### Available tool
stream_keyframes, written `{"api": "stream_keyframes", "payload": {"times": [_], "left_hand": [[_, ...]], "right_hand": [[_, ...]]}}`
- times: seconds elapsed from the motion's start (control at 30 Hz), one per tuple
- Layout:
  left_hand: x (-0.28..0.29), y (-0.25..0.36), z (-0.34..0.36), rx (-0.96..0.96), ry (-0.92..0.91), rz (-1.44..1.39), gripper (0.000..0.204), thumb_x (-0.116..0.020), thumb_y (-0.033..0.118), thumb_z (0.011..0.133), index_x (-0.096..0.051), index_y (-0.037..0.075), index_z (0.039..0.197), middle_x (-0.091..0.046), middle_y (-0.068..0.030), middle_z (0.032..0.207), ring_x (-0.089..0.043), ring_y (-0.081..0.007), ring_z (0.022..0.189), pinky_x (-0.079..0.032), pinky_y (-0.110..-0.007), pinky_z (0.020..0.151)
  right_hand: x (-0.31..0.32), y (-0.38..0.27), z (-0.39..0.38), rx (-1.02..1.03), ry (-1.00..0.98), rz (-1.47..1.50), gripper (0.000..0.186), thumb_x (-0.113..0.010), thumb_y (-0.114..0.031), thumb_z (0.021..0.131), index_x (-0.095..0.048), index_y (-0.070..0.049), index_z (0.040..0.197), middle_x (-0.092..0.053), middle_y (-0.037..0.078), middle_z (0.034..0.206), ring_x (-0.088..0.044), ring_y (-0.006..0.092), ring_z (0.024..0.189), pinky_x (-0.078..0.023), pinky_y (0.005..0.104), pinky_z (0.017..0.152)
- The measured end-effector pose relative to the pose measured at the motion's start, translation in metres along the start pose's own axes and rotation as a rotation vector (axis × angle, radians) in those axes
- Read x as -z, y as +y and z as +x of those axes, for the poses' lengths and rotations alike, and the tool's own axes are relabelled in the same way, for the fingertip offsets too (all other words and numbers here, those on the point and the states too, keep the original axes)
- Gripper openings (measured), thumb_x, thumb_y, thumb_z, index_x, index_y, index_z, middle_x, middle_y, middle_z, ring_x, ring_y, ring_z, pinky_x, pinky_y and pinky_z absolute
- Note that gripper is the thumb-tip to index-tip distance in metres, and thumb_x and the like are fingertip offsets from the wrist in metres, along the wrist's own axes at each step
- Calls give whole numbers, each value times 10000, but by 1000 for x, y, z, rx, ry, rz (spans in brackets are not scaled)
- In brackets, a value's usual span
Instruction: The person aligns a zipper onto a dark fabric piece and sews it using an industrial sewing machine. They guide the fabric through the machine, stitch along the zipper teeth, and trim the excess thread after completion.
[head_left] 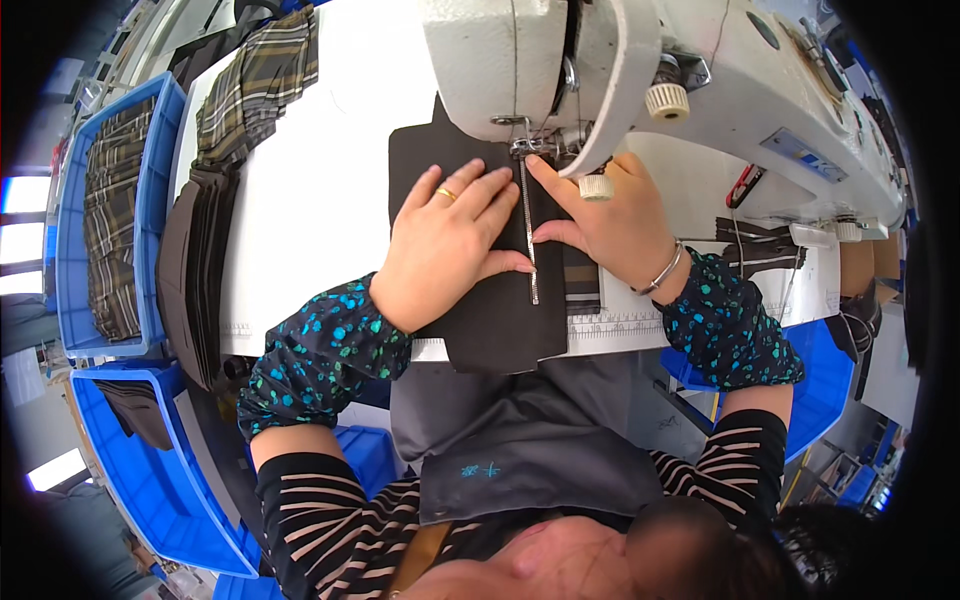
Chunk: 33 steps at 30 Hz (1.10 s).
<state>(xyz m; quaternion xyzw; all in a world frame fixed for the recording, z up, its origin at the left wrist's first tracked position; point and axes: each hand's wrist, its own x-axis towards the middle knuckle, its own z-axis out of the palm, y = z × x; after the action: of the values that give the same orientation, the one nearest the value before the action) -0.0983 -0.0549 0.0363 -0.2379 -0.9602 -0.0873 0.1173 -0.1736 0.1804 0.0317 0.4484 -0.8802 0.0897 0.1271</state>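
A black fabric piece (pixel 500 320) lies on the white sewing table (pixel 310 200), its far end under the presser foot (pixel 527 148) of a white sewing machine (pixel 700 70). A silver zipper (pixel 528 240) runs down its middle toward me. My left hand (pixel 445 245), wearing a gold ring, presses flat on the fabric just left of the zipper, thumb touching it. My right hand (pixel 610 220), with a silver bracelet, presses the fabric right of the zipper, its index finger reaching up beside the presser foot.
A stack of dark and plaid fabric pieces (pixel 215 190) lies at the table's left. Blue bins (pixel 75 250) with plaid cloth stand further left, another blue bin (pixel 140 470) below. A measuring scale (pixel 620 325) runs along the table's near edge. Scissors with red handles (pixel 745 185) lie right.
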Motion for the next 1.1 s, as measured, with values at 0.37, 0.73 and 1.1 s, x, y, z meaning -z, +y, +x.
{"api": "stream_keyframes", "payload": {"times": [0.37,0.73,1.1], "left_hand": [[4,1,1,5,-9,-32,757,-805,556,744,-710,72,1317,-667,-58,1408,-609,-275,1328,-467,-517,1118],[4,8,-8,20,-41,-107,786,-820,555,726,-701,71,1334,-659,-61,1430,-604,-273,1353,-472,-500,1122],[-3,-6,5,-10,-22,-40,785,-781,596,752,-700,62,1322,-650,-74,1417,-602,-300,1341,-451,-568,1112]], "right_hand": [[-11,5,3,71,136,20,727,-773,-573,789,-694,-167,1387,-565,-3,834,-555,177,821,-383,346,758],[5,-14,-20,128,3,197,700,-802,-486,732,-709,-93,1304,-655,97,1344,-667,268,1081,-506,415,950],[-6,-8,-10,125,85,142,669,-845,-461,689,-731,-71,1220,-669,60,1191,-592,264,1201,-465,431,1054]]}}
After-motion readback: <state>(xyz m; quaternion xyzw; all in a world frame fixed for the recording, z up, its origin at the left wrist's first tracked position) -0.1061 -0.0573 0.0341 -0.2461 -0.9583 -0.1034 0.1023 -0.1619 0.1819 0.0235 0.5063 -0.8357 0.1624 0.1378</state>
